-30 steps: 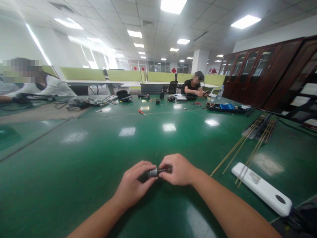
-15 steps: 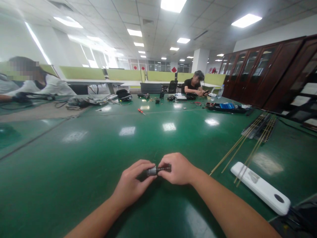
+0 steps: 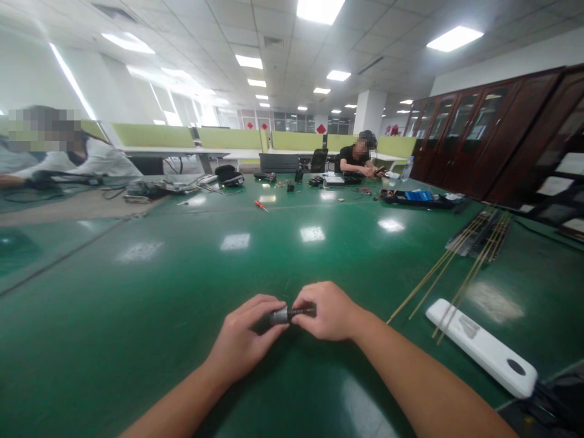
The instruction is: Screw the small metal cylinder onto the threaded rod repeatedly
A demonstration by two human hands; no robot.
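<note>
The grey metallic cylinder (image 3: 279, 316) is in the lower middle of the frame, held above or on the green worktop (image 3: 191, 261); which of the two, I cannot tell. The fingers of the left hand (image 3: 237, 334) grasp it between the thumb and the fingertips. The fingers of the right hand (image 3: 331, 313) pinch a dark ridged rod (image 3: 301, 312), which lies in line with the cylinder and partly disappears behind the thumb. The near end of the rod comes up to the right end of the cylinder, but whether it enters inside or only meets it is too small to see.

What has changed during the last second is very little. Compared with the first picture, the cylinder and the left hand sit slightly more to the left, while the right hand keeps almost the same place. Between the last two pictures I find no clear difference. This means, in my judgement, that the work on these two pieces is at the same stage: both grips remain firm, and no piece is released.

Around them all has stayed: the white oblong case (image 3: 481, 348) at the lower right, the thin yellowish sticks (image 3: 426, 283) which extend near it, and the red-handled screwdriver (image 3: 261, 206) above the centre, well apart from both hands.
</note>
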